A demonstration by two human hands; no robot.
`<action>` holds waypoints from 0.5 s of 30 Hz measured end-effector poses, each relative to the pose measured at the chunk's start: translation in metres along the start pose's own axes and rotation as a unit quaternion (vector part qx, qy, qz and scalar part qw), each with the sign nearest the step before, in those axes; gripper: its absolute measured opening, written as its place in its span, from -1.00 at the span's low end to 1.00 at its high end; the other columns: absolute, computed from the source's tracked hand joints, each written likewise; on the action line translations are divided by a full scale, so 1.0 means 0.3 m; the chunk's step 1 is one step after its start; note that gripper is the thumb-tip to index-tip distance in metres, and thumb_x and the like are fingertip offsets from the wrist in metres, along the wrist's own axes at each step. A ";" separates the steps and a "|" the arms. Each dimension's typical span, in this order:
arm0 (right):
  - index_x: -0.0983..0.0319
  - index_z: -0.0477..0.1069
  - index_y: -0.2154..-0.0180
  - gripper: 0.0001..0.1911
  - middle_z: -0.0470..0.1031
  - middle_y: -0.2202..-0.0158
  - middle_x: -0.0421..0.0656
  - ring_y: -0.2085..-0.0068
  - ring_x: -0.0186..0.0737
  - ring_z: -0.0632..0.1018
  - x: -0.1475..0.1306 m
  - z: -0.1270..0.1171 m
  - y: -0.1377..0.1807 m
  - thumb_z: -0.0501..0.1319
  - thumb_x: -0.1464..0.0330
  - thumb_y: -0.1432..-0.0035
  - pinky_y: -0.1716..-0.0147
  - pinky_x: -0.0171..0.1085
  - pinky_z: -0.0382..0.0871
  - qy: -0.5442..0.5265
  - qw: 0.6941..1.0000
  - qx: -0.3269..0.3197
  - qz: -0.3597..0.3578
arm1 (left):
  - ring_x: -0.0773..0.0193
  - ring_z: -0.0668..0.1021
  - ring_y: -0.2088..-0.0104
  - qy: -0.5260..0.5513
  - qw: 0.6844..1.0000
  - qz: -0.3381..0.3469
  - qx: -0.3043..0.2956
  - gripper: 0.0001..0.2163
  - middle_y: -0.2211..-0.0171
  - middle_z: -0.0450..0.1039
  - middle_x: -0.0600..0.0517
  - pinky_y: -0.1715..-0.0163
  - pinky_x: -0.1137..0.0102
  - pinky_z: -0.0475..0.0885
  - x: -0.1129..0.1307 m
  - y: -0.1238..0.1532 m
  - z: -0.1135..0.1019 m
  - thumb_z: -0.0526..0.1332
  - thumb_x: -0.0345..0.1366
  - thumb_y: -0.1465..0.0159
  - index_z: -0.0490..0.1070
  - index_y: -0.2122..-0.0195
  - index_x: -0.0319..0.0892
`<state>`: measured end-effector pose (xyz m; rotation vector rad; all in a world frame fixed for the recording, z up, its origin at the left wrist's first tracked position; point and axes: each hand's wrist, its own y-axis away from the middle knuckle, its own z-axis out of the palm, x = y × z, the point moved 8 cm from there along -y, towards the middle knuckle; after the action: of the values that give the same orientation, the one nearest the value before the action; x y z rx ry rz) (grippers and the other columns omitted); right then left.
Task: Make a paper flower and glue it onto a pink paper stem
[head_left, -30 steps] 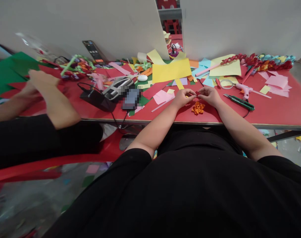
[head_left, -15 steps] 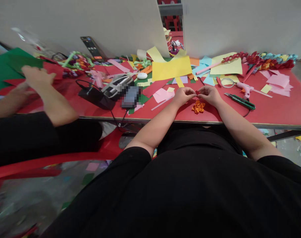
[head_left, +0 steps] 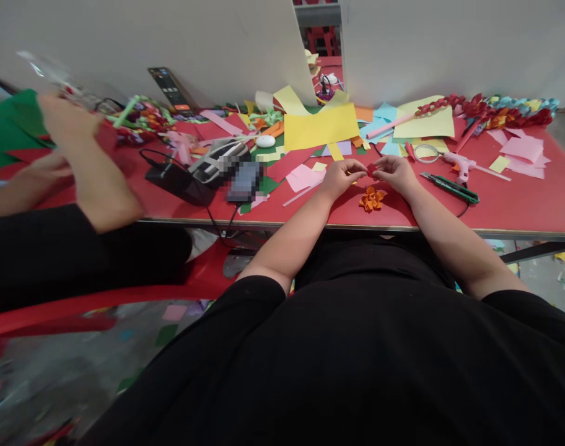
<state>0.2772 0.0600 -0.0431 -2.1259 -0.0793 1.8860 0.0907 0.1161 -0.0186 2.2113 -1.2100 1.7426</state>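
Red paper piece point(head_left: 371, 170): near the table point(head_left: 519, 207)'s front edge, beyond the orange paper flower point(head_left: 372, 199).
Grip: left hand point(head_left: 339, 179) and right hand point(head_left: 398, 174) pinch it.
Handling: likely light, easily creased; best held by its edges.

From where I stood, no lettering could be read. The dark phone point(head_left: 169, 88) leaning against the partition point(head_left: 101, 37) showed pale marks above an orange patch (far too small to make out), and the face of the device point(head_left: 245, 181) on the tabletop point(head_left: 533, 204) was blurred into squares.
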 end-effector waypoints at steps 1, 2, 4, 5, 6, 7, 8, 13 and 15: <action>0.18 0.58 0.17 -0.53 0.73 0.36 -0.13 0.25 -0.04 0.79 -0.003 0.000 0.002 0.71 0.19 0.02 0.14 -0.09 0.77 0.004 1.000 -0.001 -0.003 | 0.15 0.68 0.19 -0.010 1.000 0.008 -0.003 -0.85 0.20 0.74 -0.06 0.13 0.28 0.55 0.004 -0.001 -0.001 0.50 -0.15 -0.33 0.74 0.20 -0.10; 0.18 0.60 0.16 -0.54 0.73 0.36 -0.13 0.25 -0.03 0.79 -0.005 0.000 0.004 0.70 0.20 0.01 0.14 -0.08 0.77 0.013 1.000 -0.002 -0.006 | 0.13 0.69 0.17 -0.021 1.000 0.019 -0.007 -0.85 0.19 0.74 -0.07 0.13 0.27 0.55 0.009 -0.002 -0.001 0.50 -0.15 -0.34 0.74 0.20 -0.10; 0.18 0.62 0.15 -0.58 0.75 0.34 -0.12 0.24 -0.01 0.79 -0.006 -0.002 0.008 0.69 0.22 -0.02 0.15 -0.08 0.77 0.042 0.999 -0.006 -0.010 | 0.12 0.69 0.15 -0.047 0.998 0.039 -0.015 -0.87 0.16 0.73 -0.07 0.11 0.26 0.55 0.018 -0.002 0.001 0.48 -0.17 -0.36 0.75 0.21 -0.09; 0.18 0.63 0.15 -0.59 0.75 0.34 -0.12 0.24 -0.01 0.79 -0.006 -0.004 0.009 0.68 0.23 -0.03 0.16 -0.08 0.76 0.060 0.998 -0.008 -0.013 | 0.12 0.69 0.15 -0.062 0.997 0.045 -0.019 -0.88 0.15 0.73 -0.07 0.10 0.26 0.55 0.022 -0.001 0.004 0.47 -0.18 -0.36 0.75 0.20 -0.09; 0.17 0.64 0.14 -0.61 0.76 0.33 -0.13 0.24 -0.01 0.79 -0.006 -0.005 0.010 0.67 0.23 -0.04 0.16 -0.09 0.75 0.077 0.997 -0.010 -0.016 | 0.12 0.69 0.16 -0.078 0.996 0.048 -0.022 -0.89 0.14 0.73 -0.07 0.09 0.25 0.55 0.024 0.000 0.006 0.46 -0.19 -0.38 0.75 0.19 -0.08; 0.17 0.65 0.14 -0.62 0.76 0.33 -0.13 0.24 -0.02 0.79 -0.005 -0.006 0.010 0.66 0.24 -0.05 0.16 -0.10 0.75 0.091 0.996 -0.012 -0.021 | 0.12 0.69 0.16 -0.096 0.994 0.049 -0.023 -0.90 0.14 0.73 -0.07 0.08 0.25 0.55 0.025 0.002 0.009 0.45 -0.20 -0.39 0.75 0.18 -0.08; 0.17 0.65 0.14 -0.63 0.76 0.33 -0.13 0.24 -0.02 0.79 -0.005 -0.007 0.010 0.66 0.24 -0.06 0.17 -0.11 0.74 0.102 0.994 -0.013 -0.026 | 0.12 0.69 0.16 -0.114 0.992 0.049 -0.022 -0.90 0.13 0.73 -0.07 0.08 0.25 0.55 0.027 0.003 0.011 0.44 -0.21 -0.40 0.74 0.18 -0.08; 0.16 0.64 0.14 -0.62 0.75 0.32 -0.13 0.24 -0.02 0.78 0.005 -0.004 0.007 0.66 0.20 -0.06 0.18 -0.10 0.72 0.117 0.992 -0.013 -0.044 | 0.12 0.70 0.16 -0.146 0.988 0.046 -0.002 -0.91 0.14 0.74 -0.08 0.05 0.24 0.57 0.030 0.008 0.017 0.41 -0.25 -0.42 0.72 0.17 -0.12; 0.16 0.63 0.15 -0.62 0.75 0.31 -0.13 0.24 -0.02 0.78 0.006 -0.004 0.007 0.65 0.20 -0.07 0.16 -0.10 0.71 0.112 0.992 -0.008 -0.049 | 0.13 0.70 0.17 -0.132 0.991 0.034 0.004 -0.90 0.16 0.75 -0.08 0.06 0.25 0.57 0.020 0.007 0.018 0.42 -0.25 -0.40 0.71 0.17 -0.13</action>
<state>0.2782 0.0582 -0.0452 -2.2851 -0.1465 1.5875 0.0940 0.1088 -0.0161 2.4948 -1.3458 1.5149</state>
